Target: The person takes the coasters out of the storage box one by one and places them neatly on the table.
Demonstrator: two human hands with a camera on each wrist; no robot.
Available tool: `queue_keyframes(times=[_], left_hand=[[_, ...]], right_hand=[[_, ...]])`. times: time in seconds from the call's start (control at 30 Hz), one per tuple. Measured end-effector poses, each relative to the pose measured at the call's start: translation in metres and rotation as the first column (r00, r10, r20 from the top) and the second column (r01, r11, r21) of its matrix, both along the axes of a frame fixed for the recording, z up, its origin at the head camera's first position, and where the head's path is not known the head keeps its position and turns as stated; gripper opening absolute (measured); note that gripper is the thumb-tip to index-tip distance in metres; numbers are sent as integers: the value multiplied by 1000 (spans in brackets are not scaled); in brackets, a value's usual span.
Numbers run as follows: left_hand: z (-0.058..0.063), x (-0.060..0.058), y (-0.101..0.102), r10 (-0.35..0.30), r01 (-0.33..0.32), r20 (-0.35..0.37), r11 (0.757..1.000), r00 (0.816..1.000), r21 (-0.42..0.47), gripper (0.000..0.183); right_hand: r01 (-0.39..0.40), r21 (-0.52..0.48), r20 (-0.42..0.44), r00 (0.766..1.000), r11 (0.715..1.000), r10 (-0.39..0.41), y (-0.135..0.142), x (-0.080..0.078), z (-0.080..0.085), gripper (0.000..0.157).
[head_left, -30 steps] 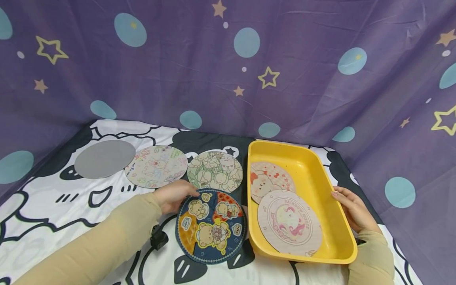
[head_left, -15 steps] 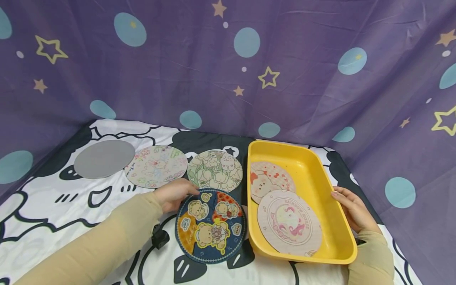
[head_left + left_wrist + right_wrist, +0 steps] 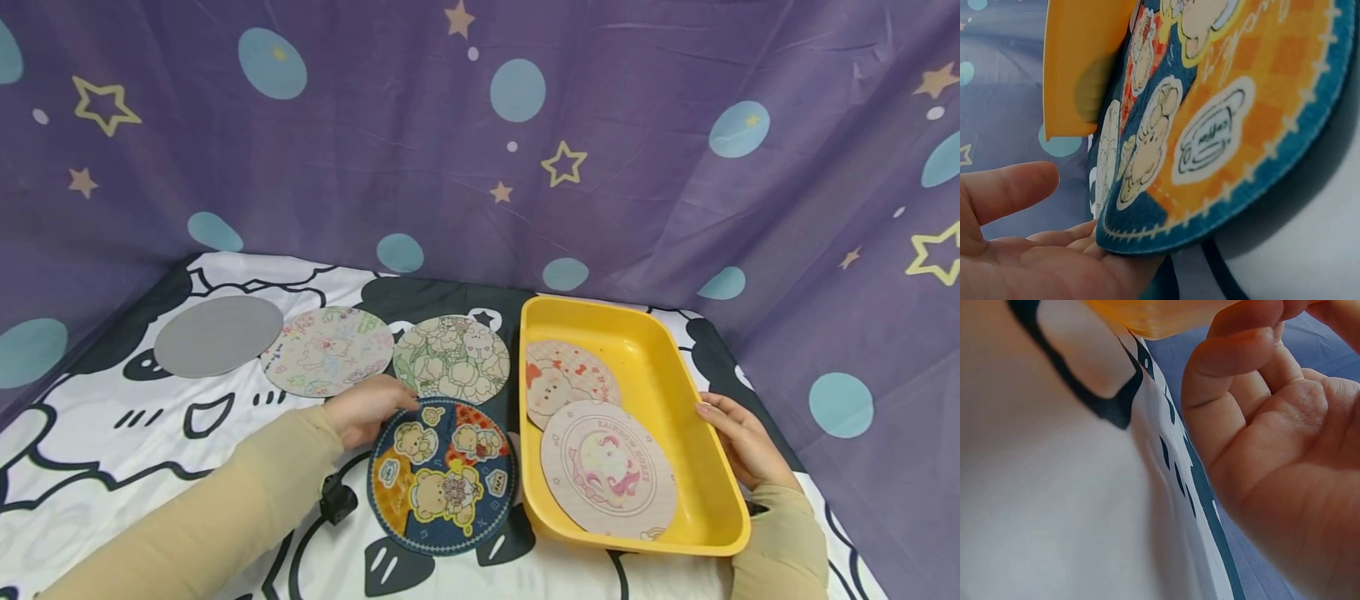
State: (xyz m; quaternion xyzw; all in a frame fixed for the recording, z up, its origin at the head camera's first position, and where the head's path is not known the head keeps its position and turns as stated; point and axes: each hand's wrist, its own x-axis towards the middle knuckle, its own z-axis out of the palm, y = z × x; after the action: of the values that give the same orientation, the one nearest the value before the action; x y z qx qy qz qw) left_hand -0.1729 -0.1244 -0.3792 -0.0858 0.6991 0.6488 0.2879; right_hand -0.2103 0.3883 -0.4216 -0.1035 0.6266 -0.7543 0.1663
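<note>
A round dark-blue mat (image 3: 444, 525) with bear pictures and an orange patch lies to the left of a yellow tray (image 3: 678, 467). My left hand (image 3: 369, 408) is at the mat's upper left edge; in the left wrist view its fingers reach under the rim, while the thumb (image 3: 1022, 184) stands away from it. A shadow shows beneath the mat's edge there. My right hand (image 3: 750, 442) holds the tray's right side, its curled fingers (image 3: 1216, 419) against the yellow plastic in the right wrist view. Inside the tray, a pink unicorn mat (image 3: 577, 492) overlaps a pink bear mat (image 3: 573, 375).
Behind my left hand lie a plain grey disc (image 3: 217, 337), a pale scribble-patterned mat (image 3: 326, 350) and a green floral mat (image 3: 450, 358) in a row. A black clip on a cable (image 3: 339, 500) sits by the left sleeve. A purple curtain (image 3: 420, 167) hangs behind the table.
</note>
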Motion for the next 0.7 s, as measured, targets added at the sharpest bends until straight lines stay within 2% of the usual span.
queue_keyframes(times=[0.2, 0.3, 0.43, 0.53, 0.7], left_hand=[[2, 1, 1, -8, 7, -19, 999, 1000, -48, 64], [2, 1, 0, -47, 43, -45, 995, 998, -95, 61], [1, 1, -1, -135, 108, -101, 966, 986, -237, 55], [2, 1, -2, -182, 138, -118, 942, 976, -307, 52], [2, 3, -4, -225, 171, -138, 931, 965, -322, 46]], right_hand=[[0, 1, -8, 1000, 1000, 0, 0, 0, 0, 25], [1, 3, -9, 1000, 1000, -1, 0, 0, -1, 25], [0, -1, -7, 1000, 1000, 0, 0, 0, -1, 25], [-2, -5, -7, 1000, 1000, 2, 0, 0, -1, 26], [-2, -6, -5, 1000, 1000, 2, 0, 0, -1, 25]])
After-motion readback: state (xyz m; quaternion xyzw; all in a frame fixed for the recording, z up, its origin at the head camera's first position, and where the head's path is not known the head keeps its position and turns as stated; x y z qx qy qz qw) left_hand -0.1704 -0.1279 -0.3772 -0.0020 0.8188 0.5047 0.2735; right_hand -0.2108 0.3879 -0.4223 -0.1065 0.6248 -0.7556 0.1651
